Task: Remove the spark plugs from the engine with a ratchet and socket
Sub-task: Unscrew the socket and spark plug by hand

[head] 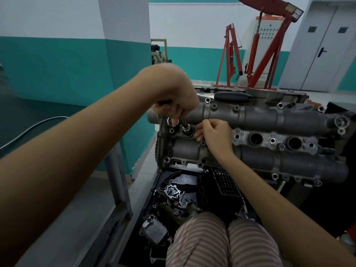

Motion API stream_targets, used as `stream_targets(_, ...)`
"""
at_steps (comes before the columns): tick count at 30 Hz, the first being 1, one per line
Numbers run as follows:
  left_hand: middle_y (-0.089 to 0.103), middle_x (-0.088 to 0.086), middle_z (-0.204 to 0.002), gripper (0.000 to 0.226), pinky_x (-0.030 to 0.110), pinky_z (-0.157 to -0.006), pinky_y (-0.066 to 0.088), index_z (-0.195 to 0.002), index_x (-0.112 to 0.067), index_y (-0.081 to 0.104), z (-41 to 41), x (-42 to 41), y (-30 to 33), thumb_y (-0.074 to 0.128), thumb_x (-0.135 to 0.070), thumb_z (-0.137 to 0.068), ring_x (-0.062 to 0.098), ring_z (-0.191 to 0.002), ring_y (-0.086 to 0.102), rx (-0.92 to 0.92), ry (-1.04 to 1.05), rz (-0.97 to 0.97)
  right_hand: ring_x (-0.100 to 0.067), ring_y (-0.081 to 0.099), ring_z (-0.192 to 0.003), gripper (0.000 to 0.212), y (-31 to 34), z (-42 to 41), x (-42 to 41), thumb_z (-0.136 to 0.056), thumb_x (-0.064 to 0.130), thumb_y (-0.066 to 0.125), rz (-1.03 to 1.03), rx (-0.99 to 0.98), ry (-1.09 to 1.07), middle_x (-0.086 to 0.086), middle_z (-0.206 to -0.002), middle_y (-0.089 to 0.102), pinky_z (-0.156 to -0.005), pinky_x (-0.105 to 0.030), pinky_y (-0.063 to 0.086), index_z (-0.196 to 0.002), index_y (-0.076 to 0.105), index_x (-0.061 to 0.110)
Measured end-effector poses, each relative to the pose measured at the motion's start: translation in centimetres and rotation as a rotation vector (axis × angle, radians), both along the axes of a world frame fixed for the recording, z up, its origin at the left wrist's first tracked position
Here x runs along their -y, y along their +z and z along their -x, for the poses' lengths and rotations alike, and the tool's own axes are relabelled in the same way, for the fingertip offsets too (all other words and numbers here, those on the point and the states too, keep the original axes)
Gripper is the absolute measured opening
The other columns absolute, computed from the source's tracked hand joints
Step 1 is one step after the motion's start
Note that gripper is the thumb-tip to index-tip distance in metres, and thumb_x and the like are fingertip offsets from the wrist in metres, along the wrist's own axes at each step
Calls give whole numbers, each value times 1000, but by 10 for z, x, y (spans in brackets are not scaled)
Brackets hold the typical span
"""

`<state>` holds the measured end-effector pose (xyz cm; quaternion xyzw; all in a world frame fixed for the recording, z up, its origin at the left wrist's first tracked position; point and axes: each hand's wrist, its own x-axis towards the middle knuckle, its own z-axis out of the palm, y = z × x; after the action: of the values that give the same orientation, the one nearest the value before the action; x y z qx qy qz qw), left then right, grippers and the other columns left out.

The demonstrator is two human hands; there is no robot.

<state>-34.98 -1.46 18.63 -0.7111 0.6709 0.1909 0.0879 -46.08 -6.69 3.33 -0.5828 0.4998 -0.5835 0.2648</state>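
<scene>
A: What's the left hand (174, 105) doing?
B: Closed around the ratchet (167, 102), above the leftmost plug well (187, 132); the socket (186, 127) sits at its mouth
A: And the right hand (212, 132)?
B: Curled beside that well, fingertips (198, 134) at the rim; can't tell if it grips anything
A: The engine (256, 140)?
B: Runs rightward, two more wells open; no plugs visible

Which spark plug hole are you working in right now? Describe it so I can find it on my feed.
Start at the grey engine head and follow its middle row of round wells. It is the leftmost well, just left of the right hand. Unlike the two open wells, it has the socket entering it, under the left hand.
</scene>
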Motion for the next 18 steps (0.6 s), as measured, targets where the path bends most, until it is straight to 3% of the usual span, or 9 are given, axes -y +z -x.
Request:
stream_targets(3,37,3,-47,30,20,-41,26,-82,2,62,2,-8,-12,37,-12,-91,15,-39,30,46,-67,179,-10,55,-43,27,-1,-1,0,-82,7,45,33,-30,-11,-2,-50,62,-48,-23,43,-61,61,12)
stream_targets(5,46,3,-45,27,21,-42,31,-65,-5,52,6,-19,-24,42,-14,-89,15,-38,39,96,-133,365,-7,54,-41,28,-1,-1,0,-82,7,46,61,-40,-20,3,-47,61,-46,-18,40,-59,60,12)
stream_targets(8,43,1,-60,28,25,-43,30,-62,-13,39,8,-30,-44,47,-16,-88,12,-50,39,161,-222,540,1,49,-36,36,0,-2,-3,-82,5,46,109,-55,-29,12,-37,53,-40,-8,33,-48,51,18)
stream_targets(11,40,1,-62,30,25,-41,25,-60,-14,37,10,-33,-62,49,-12,-88,12,-51,37,204,-215,618,3,42,-32,45,-2,-1,-5,-82,1,46,151,-49,-25,16,-31,43,-37,-5,27,-44,41,24)
stream_targets(14,40,1,-62,31,25,-42,27,-60,-13,38,8,-34,-65,47,-14,-90,12,-51,37,186,-226,586,2,49,-37,35,-4,0,-3,-82,4,46,125,-47,-6,14,-39,53,-41,-8,35,-52,53,19)
stream_targets(18,48,4,-57,29,20,-39,30,-71,-4,55,-8,-11,-32,42,-16,-93,15,-40,38,90,-146,321,-7,55,-42,28,-6,-2,3,-82,8,47,79,-27,-22,5,-44,59,-48,-22,43,-58,60,13)
